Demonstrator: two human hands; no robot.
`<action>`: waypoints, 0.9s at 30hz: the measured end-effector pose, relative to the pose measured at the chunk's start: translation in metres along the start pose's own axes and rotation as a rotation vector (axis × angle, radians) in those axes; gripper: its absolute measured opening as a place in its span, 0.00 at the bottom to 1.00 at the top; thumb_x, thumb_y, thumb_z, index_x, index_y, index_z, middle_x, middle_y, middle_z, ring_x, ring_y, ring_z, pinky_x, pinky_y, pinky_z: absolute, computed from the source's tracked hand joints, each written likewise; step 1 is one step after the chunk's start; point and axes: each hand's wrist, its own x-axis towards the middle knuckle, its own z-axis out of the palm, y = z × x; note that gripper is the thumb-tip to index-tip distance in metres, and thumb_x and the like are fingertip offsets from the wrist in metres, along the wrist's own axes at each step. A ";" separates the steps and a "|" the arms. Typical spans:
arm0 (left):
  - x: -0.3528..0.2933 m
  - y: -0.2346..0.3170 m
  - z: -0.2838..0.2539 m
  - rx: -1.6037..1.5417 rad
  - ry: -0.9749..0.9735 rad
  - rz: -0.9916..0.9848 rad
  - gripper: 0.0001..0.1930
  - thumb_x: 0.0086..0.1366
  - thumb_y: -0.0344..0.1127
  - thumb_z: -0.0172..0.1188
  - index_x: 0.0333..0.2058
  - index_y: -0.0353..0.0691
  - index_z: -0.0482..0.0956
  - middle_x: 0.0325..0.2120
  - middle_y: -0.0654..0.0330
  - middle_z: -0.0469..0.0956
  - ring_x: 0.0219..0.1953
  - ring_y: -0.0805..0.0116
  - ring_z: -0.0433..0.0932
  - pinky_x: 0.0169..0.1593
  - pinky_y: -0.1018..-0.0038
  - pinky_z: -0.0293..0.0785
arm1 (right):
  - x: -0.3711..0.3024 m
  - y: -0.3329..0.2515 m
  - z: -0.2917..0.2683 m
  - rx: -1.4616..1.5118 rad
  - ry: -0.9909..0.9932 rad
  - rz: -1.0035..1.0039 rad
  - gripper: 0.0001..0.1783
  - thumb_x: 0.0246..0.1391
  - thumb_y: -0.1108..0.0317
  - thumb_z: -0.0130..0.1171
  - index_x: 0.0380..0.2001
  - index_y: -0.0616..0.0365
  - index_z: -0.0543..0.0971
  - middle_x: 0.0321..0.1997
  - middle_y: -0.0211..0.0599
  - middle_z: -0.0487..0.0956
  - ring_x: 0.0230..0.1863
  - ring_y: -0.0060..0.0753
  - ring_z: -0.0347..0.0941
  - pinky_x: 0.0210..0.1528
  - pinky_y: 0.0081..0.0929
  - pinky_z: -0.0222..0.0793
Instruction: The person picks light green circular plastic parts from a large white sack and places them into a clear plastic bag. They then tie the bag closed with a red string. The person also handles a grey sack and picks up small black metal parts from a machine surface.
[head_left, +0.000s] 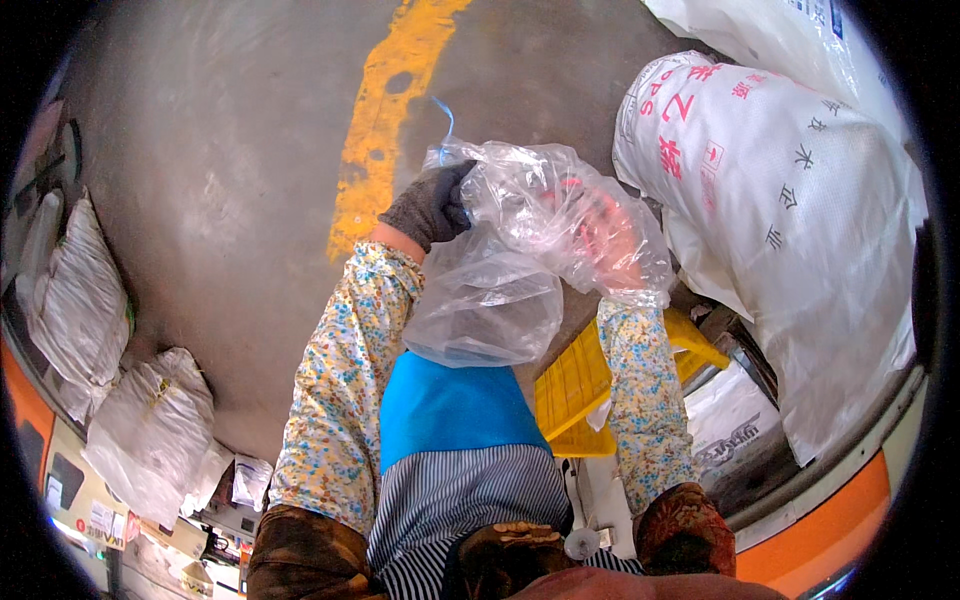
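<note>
My left hand (432,205) wears a dark grey glove and grips the upper edge of a clear plastic bag (500,270) held up in front of me. My right hand (605,232), in a reddish glove, is pushed inside the bag and shows only blurred through the crinkled film. The bag hangs down over my blue apron (450,405). Both forearms wear floral sleeve covers.
A large white printed sack (790,230) stands at the right, with another white bag (760,30) behind it. A yellow slatted crate (575,385) sits low by my right arm. Filled white bags (150,430) lie at the left on a grey concrete floor with a yellow painted line (385,110).
</note>
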 end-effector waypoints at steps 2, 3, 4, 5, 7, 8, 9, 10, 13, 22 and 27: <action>0.002 -0.004 0.004 0.014 0.072 0.119 0.29 0.45 0.34 0.66 0.49 0.36 0.72 0.33 0.51 0.75 0.36 0.56 0.73 0.40 0.68 0.71 | -0.006 -0.003 -0.001 0.052 -0.005 -0.008 0.22 0.60 0.65 0.50 0.56 0.59 0.65 0.55 0.40 0.70 0.56 0.37 0.67 0.55 0.38 0.66; 0.003 -0.008 0.009 0.026 0.150 0.214 0.27 0.47 0.34 0.64 0.48 0.37 0.73 0.25 0.56 0.73 0.27 0.64 0.71 0.31 0.71 0.69 | -0.009 -0.003 -0.002 0.072 -0.005 -0.012 0.22 0.60 0.65 0.50 0.56 0.59 0.65 0.55 0.40 0.70 0.56 0.37 0.67 0.55 0.39 0.67; 0.006 -0.017 0.019 -0.083 0.203 0.261 0.23 0.49 0.34 0.64 0.45 0.38 0.74 0.21 0.60 0.72 0.21 0.68 0.69 0.25 0.73 0.67 | -0.011 -0.005 -0.002 0.091 -0.008 -0.012 0.22 0.60 0.65 0.50 0.56 0.59 0.65 0.55 0.40 0.70 0.56 0.37 0.67 0.55 0.39 0.67; 0.010 -0.025 0.029 -0.188 0.248 0.318 0.19 0.51 0.35 0.63 0.43 0.39 0.74 0.17 0.63 0.70 0.15 0.73 0.67 0.20 0.75 0.65 | -0.015 -0.006 -0.003 0.105 -0.006 -0.014 0.22 0.60 0.65 0.50 0.56 0.59 0.65 0.55 0.40 0.70 0.56 0.37 0.67 0.55 0.39 0.67; 0.021 -0.036 0.046 -0.628 0.247 0.162 0.11 0.57 0.39 0.62 0.35 0.42 0.73 0.16 0.66 0.69 0.13 0.75 0.63 0.16 0.76 0.60 | -0.018 -0.007 -0.004 0.125 -0.001 -0.018 0.22 0.59 0.65 0.50 0.55 0.59 0.66 0.55 0.40 0.70 0.56 0.37 0.67 0.55 0.40 0.67; 0.023 -0.018 0.040 -0.854 0.257 0.001 0.10 0.59 0.41 0.62 0.32 0.43 0.72 0.16 0.67 0.69 0.11 0.76 0.61 0.14 0.76 0.58 | -0.020 -0.007 -0.005 0.113 0.019 -0.034 0.21 0.59 0.65 0.50 0.55 0.59 0.66 0.54 0.40 0.70 0.56 0.37 0.67 0.55 0.40 0.67; 0.025 0.000 0.034 -1.053 0.230 -0.332 0.11 0.61 0.43 0.61 0.29 0.45 0.70 0.17 0.67 0.68 0.11 0.76 0.60 0.13 0.77 0.56 | -0.022 -0.006 -0.006 0.084 0.046 -0.060 0.21 0.59 0.65 0.50 0.55 0.59 0.66 0.54 0.40 0.70 0.56 0.38 0.67 0.54 0.40 0.67; 0.026 0.011 0.030 -1.172 0.208 -0.508 0.12 0.62 0.43 0.60 0.29 0.46 0.69 0.17 0.68 0.68 0.10 0.77 0.59 0.13 0.77 0.55 | -0.024 -0.006 -0.004 0.033 0.085 -0.101 0.21 0.59 0.65 0.50 0.55 0.59 0.66 0.54 0.40 0.70 0.56 0.38 0.67 0.54 0.41 0.67; 0.032 0.021 0.025 -1.406 0.230 -0.721 0.14 0.62 0.44 0.61 0.29 0.46 0.66 0.17 0.68 0.67 0.10 0.77 0.59 0.12 0.77 0.53 | -0.017 0.003 -0.010 -0.289 0.277 -0.281 0.17 0.58 0.65 0.54 0.48 0.61 0.71 0.47 0.41 0.74 0.48 0.40 0.70 0.51 0.44 0.69; 0.012 0.126 0.043 -0.452 0.199 -0.046 0.23 0.63 0.40 0.58 0.55 0.41 0.70 0.44 0.62 0.76 0.38 0.74 0.74 0.39 0.75 0.71 | 0.000 0.020 -0.098 -0.900 0.668 -0.157 0.15 0.62 0.54 0.49 0.37 0.54 0.75 0.30 0.31 0.78 0.28 0.26 0.70 0.33 0.27 0.66; 0.016 0.162 0.100 0.103 -0.170 0.532 0.35 0.53 0.40 0.65 0.60 0.49 0.63 0.55 0.48 0.69 0.48 0.50 0.75 0.51 0.63 0.71 | -0.018 0.026 -0.034 0.197 0.468 -0.024 0.19 0.60 0.56 0.49 0.43 0.60 0.76 0.44 0.43 0.78 0.47 0.40 0.73 0.46 0.36 0.68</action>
